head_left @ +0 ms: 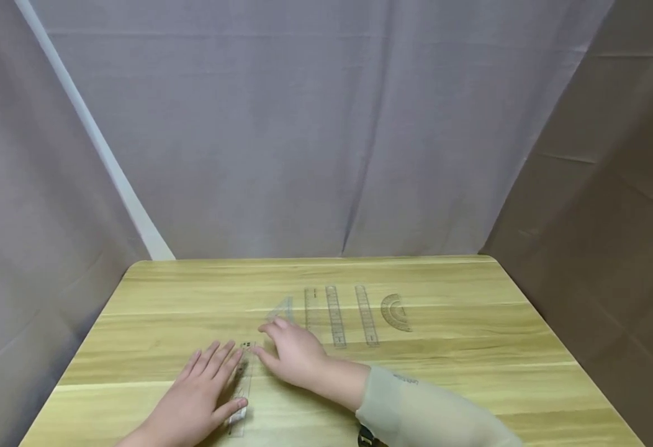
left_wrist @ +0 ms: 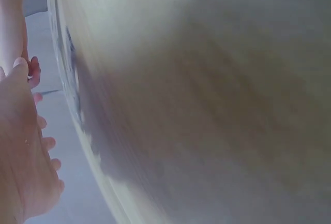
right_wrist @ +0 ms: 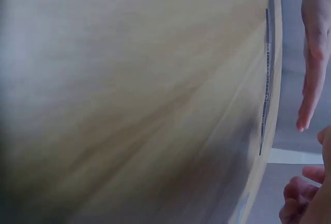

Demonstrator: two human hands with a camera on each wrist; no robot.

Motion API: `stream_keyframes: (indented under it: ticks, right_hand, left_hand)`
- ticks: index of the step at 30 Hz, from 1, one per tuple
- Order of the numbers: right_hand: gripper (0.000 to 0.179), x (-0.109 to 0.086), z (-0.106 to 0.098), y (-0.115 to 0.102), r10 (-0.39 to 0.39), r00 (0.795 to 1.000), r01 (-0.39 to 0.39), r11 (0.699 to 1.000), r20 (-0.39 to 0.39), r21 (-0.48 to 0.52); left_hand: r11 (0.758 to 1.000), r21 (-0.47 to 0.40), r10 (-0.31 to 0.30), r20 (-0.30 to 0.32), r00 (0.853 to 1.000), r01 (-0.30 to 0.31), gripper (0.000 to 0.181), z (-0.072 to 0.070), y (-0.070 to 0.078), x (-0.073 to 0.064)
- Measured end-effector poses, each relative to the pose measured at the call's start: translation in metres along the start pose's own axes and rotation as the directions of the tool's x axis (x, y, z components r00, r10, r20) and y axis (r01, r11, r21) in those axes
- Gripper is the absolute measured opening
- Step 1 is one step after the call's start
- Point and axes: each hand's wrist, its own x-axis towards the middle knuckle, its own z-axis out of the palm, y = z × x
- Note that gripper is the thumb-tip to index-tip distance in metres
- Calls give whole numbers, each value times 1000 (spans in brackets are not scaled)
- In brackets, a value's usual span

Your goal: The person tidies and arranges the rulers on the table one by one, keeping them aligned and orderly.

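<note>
A clear ruler (head_left: 239,417) lies lengthwise on the near left of the table; it shows as a thin dark strip, the ruler (right_wrist: 267,79), in the right wrist view. My left hand (head_left: 198,394) is over its left side, fingers straight and thumb across the lower part. Near the ruler's far end is my right hand (head_left: 295,354), thumb and fingers spread apart with nothing between them. Seen from the right wrist, the left hand (right_wrist: 314,53) is raised above the ruler. A clear set square (head_left: 283,308) lies just beyond the right fingertips.
To the right of the set square stand in a row a clear wide ruler (head_left: 311,310), two narrower rulers (head_left: 336,316) and a protractor (head_left: 395,312). Grey cloth (head_left: 259,136) hangs behind the wood-grain table (head_left: 472,372) and at both sides.
</note>
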Motion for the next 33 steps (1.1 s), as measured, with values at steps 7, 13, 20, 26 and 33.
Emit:
stream_keyframes:
  ticks: [7,13,20,26,33]
  right_hand:
    - [54,-19,-13,11,-51,997,45,995,-57,-89]
    - [60,-35,-20,26,-46,996,38,994,-72,-107]
    - [67,-58,-32,44,-25,997,18,994,-68,-112]
    - [66,-77,-44,61,0,998,-7,992,-58,-128]
    - [71,-99,-52,84,43,998,-50,990,-54,-129]
  left_hand:
    - [1000,-22,-22,4,1000,22,78,-1,7,11]
    - [999,-30,-19,29,999,20,74,-5,14,22]
    - [1000,-25,1,8,1000,0,73,-7,22,32]
    - [1000,-15,-14,17,1000,14,75,-5,27,38]
    - [1000,-18,-9,-12,1000,8,76,-4,30,38]
